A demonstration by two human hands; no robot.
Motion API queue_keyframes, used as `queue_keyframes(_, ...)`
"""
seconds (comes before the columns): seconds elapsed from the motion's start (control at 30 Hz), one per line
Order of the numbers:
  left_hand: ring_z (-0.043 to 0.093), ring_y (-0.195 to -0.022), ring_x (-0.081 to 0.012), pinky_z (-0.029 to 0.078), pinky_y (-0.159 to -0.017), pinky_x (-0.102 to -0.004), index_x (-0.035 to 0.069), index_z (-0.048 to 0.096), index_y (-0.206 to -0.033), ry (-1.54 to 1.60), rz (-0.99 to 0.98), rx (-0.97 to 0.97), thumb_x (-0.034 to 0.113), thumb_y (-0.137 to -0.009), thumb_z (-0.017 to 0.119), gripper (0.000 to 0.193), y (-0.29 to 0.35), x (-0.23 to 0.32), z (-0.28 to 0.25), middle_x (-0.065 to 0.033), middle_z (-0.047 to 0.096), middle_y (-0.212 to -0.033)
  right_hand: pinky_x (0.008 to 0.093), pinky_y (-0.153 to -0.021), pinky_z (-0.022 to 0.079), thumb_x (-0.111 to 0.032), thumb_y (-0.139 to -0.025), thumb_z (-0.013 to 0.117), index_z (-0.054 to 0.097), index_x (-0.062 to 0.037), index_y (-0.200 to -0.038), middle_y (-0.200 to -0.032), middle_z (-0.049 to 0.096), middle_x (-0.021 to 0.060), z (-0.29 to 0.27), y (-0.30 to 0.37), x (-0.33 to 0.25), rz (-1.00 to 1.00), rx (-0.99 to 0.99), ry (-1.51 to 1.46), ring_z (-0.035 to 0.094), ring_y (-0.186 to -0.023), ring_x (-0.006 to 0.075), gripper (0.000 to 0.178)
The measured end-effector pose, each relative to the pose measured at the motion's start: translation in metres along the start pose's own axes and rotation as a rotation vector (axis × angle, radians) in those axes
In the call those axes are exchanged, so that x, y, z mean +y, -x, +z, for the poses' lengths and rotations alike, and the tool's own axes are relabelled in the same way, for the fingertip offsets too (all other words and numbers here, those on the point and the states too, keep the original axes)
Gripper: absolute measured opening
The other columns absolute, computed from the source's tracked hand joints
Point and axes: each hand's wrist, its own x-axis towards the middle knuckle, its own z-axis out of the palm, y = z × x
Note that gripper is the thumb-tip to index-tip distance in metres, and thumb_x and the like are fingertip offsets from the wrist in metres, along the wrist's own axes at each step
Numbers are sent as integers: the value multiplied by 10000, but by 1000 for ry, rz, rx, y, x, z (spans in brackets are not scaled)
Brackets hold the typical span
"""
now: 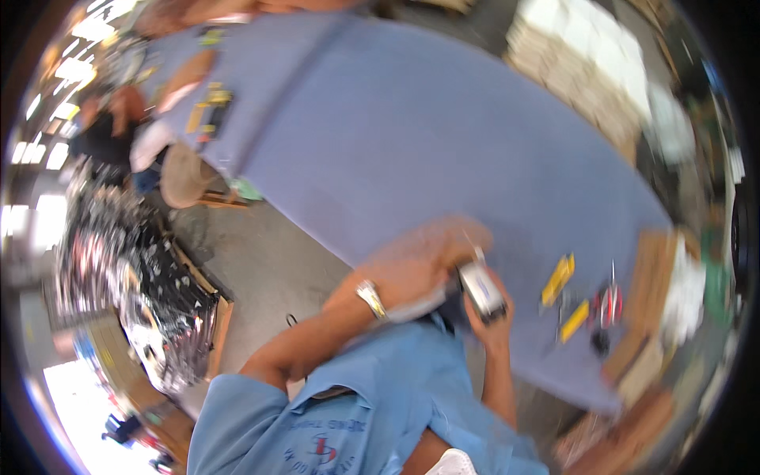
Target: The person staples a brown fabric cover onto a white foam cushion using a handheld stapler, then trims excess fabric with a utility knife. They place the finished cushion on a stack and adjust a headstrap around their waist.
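In the head view, we are seeing a small white-and-dark device (481, 290) in the right hand (491, 310), above the near edge of the blue-covered table (443, 142). It is sitting close to the body with its pale face turned up, which we are reading as a way of having that face in plain sight and within reach of both hands. Two yellow tools, one farther off (558, 279) and one nearer (574, 321), are lying toward the right end of the table beside a red item (609, 304); we are judging that they are left there to be handy while the middle stays free for work. A brown carton (652, 277) is standing at that end, beyond the tools.

As for pose, the right forearm is rising from the lower edge, and the right fingers are wrapping the device from its right side and underneath, clamped on it. The left forearm, wearing a watch (370, 299), is slanting across the front of the blue shirt (380, 404), bringing the left hand (451, 244) just beside the device's upper end. Motion is blurring that hand, so we cannot tell whether its fingers are pinching anything or standing apart.
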Motion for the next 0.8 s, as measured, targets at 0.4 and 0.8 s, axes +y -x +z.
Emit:
queue_keyframes(0.4, 388, -1483, -442, 379, -1194, -478, 15, 315, -1598, 115, -258, 23, 169, -913, 716, 808, 3, -20, 52, -274, 421, -1581, 373, -935, 577, -86, -718, 787, 624, -94, -1413, -1271, 727, 162, -5, 4, -24, 110, -65, -84, 740, -1105, 306, 714)
queue_keyframes(0.8, 424, -1453, -437, 385, -1194, -458, -48, 337, -1568, 49, -276, 12, 118, -860, 734, 828, 2, -10, 46, -274, 449, -1559, 343, -895, 562, -13, -687, 764, 611, -130, -1399, -1204, 738, 136, -6, -12, -48, 303, -139, -68, 742, -1061, 297, 738)
